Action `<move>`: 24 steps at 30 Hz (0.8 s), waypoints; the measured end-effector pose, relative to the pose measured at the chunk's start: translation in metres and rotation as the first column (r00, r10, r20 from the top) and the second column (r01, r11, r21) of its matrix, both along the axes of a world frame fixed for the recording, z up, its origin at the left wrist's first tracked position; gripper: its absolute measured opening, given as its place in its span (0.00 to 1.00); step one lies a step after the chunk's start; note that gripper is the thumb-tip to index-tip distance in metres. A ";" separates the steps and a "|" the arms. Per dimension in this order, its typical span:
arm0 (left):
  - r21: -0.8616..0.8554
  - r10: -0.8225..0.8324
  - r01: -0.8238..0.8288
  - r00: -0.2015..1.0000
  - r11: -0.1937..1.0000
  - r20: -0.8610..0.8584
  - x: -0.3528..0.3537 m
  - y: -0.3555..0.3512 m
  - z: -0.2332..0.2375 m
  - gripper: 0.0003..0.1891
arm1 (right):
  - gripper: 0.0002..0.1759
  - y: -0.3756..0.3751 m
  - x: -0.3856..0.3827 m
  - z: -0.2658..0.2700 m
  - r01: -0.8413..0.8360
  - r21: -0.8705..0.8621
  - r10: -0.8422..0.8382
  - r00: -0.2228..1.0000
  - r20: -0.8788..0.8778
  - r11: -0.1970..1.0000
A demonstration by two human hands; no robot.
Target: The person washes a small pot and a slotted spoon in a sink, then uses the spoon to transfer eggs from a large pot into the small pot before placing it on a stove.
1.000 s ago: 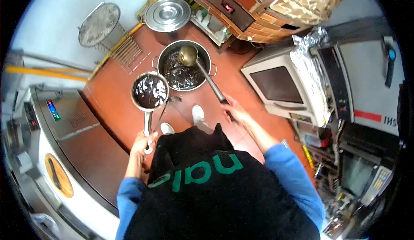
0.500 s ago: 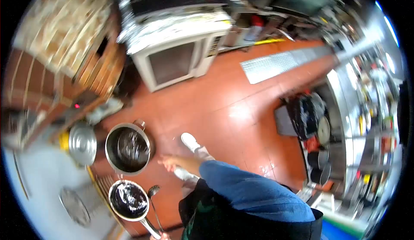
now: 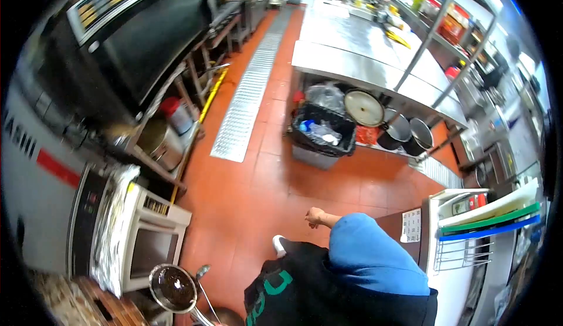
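Observation:
At the bottom edge my left hand (image 3: 219, 324) shows only in part, closed around the handle of a saucepan (image 3: 201, 316). Dark liquid lies in the pan. A ladle (image 3: 203, 272) sticks up beside the pan, its handle running down to the same hand. My right hand (image 3: 315, 217) hangs over the tiled floor with its fingers curled in and nothing visible in them. It touches nothing.
A foil-topped microwave (image 3: 153, 250) stands left, near the saucepan. Ahead are a metal floor grate (image 3: 252, 103), a lined trash bin (image 3: 316, 159) and a steel worktable (image 3: 334, 62). Cutting boards (image 3: 492, 223) stand in a rack at right. Pots (image 3: 419, 137) sit under the worktable.
My view has swung right, toward the aisle and worktable. The large pot on the floor has left view. The saucepan and ladle stay in my left hand; my right hand's fingers have curled in.

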State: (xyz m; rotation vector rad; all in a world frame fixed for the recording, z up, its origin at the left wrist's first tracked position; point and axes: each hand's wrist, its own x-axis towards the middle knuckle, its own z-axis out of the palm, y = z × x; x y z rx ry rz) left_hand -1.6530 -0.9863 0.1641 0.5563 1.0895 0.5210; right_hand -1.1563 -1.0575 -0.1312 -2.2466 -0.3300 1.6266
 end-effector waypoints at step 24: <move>0.108 -0.890 0.893 0.411 0.437 0.197 0.624 0.492 -0.054 0.16 | 0.17 0.409 0.232 0.222 0.718 0.640 -0.248 0.696 -0.674 0.274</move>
